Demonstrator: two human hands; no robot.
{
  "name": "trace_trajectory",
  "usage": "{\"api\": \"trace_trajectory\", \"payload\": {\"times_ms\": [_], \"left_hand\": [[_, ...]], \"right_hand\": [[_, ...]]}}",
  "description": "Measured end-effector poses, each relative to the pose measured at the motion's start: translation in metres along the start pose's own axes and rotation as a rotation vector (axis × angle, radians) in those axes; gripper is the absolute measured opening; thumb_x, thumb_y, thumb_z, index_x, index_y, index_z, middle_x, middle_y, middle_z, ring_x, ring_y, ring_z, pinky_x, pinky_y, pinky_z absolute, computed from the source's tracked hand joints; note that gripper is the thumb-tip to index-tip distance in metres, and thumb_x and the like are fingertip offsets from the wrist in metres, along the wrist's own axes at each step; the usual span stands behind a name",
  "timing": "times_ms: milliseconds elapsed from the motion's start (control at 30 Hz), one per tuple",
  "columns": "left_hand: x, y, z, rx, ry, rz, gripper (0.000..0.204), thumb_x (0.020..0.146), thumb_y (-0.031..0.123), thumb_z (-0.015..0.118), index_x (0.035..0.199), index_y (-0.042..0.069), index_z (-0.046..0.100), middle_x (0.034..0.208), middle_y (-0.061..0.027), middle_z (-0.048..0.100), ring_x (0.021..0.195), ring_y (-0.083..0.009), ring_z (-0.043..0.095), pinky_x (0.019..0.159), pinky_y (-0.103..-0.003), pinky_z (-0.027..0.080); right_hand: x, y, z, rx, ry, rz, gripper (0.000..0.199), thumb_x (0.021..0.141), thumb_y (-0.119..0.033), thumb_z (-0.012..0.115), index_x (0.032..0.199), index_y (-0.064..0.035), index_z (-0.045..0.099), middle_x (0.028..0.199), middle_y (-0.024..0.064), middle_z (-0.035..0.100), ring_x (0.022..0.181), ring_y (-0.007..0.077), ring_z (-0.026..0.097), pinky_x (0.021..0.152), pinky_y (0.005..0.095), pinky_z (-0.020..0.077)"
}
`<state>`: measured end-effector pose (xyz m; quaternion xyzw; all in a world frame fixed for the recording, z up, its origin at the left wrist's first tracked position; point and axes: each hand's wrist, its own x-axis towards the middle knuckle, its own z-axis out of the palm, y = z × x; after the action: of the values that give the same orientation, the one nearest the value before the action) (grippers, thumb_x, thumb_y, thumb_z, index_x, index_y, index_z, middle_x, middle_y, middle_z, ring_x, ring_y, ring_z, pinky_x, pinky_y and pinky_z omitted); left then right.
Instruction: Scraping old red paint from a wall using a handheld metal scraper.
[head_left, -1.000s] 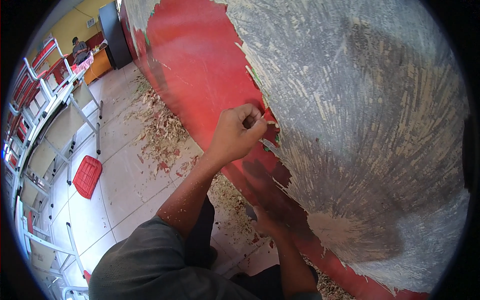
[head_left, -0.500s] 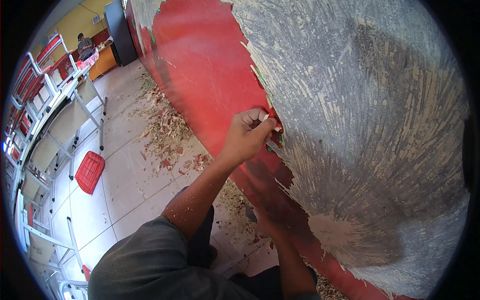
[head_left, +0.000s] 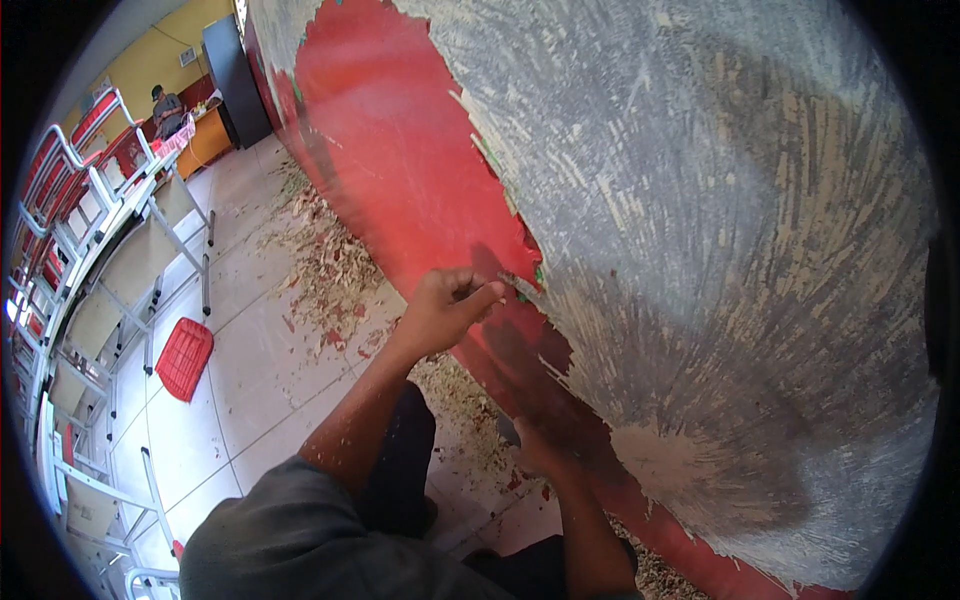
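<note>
My left hand [head_left: 452, 308] is in front of the wall's red paint layer [head_left: 395, 130], its fingers curled and the thumb against them, with nothing visible in the pinch. Just beyond its fingertips is the torn edge of the red layer, with small green bits along it. Lower down, close to the wall's base, my right hand [head_left: 545, 452] is closed around a flat grey tool [head_left: 508, 431] that looks like a scraper; most of it is hidden. Right of the torn edge, the wall is a bare grey-and-tan surface [head_left: 700, 250] with streaky marks fanning out.
Peeled paint flakes [head_left: 330, 265] lie heaped on the tiled floor along the wall. A red plastic basket-like piece [head_left: 185, 358] rests on the tiles. Tables with red chairs [head_left: 95, 190] stand at the left. Far back, a person [head_left: 167, 112] is near an orange desk [head_left: 207, 140] and a grey cabinet [head_left: 235, 80].
My left hand has drawn back from the torn edge, left and down; the red and pale chip it pinched no longer shows. My right hand stays low by the wall.
</note>
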<state>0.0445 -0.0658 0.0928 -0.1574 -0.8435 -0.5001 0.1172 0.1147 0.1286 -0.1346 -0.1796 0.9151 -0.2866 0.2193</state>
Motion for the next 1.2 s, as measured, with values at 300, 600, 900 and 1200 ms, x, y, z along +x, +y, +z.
{"api": "trace_trajectory", "payload": {"times_ms": [300, 600, 900, 1200], "left_hand": [[0.029, 0.028, 0.011, -0.117, 0.327, 0.295, 0.024, 0.086, 0.021, 0.062, 0.074, 0.001, 0.055, 0.06, 0.0023, 0.053, 0.057, -0.0036, 0.048, 0.052, -0.021, 0.04], [0.034, 0.02, 0.023, -0.259, 0.374, 0.309, 0.019, 0.087, 0.014, 0.055, 0.073, 0.001, 0.052, 0.056, 0.001, 0.049, 0.053, -0.005, 0.044, 0.048, -0.024, 0.037], [0.021, 0.011, -0.001, 0.268, 0.435, 0.363, 0.019, 0.08, 0.013, 0.058, 0.069, -0.001, 0.052, 0.052, -0.005, 0.052, 0.047, -0.0103, 0.048, 0.044, -0.029, 0.037], [-0.001, -0.015, -0.003, 0.046, 0.189, 0.064, 0.026, 0.09, 0.023, 0.057, 0.087, -0.003, 0.062, 0.066, -0.0057, 0.062, 0.061, -0.0109, 0.059, 0.058, -0.025, 0.046]], "right_hand": [[-0.011, -0.041, -0.016, -0.019, -0.108, 0.057, 0.057, 0.082, -0.025, 0.059, 0.128, 0.0005, 0.038, 0.128, 0.0233, 0.044, 0.119, 0.0343, 0.044, 0.099, 0.0393, 0.0348], [0.0, -0.023, -0.005, -0.046, -0.087, 0.076, 0.059, 0.082, -0.024, 0.06, 0.129, 0.0019, 0.036, 0.127, 0.0243, 0.045, 0.119, 0.0346, 0.045, 0.099, 0.0384, 0.0349], [-0.008, -0.028, -0.018, 0.015, -0.128, 0.095, 0.065, 0.082, -0.025, 0.06, 0.133, 0.0025, 0.032, 0.126, 0.0268, 0.045, 0.12, 0.0361, 0.043, 0.101, 0.0378, 0.0332], [-0.012, -0.022, -0.017, -0.032, -0.164, 0.127, 0.067, 0.084, -0.028, 0.058, 0.135, 0.0048, 0.029, 0.137, 0.0248, 0.035, 0.128, 0.034, 0.035, 0.105, 0.0378, 0.0291]]}}
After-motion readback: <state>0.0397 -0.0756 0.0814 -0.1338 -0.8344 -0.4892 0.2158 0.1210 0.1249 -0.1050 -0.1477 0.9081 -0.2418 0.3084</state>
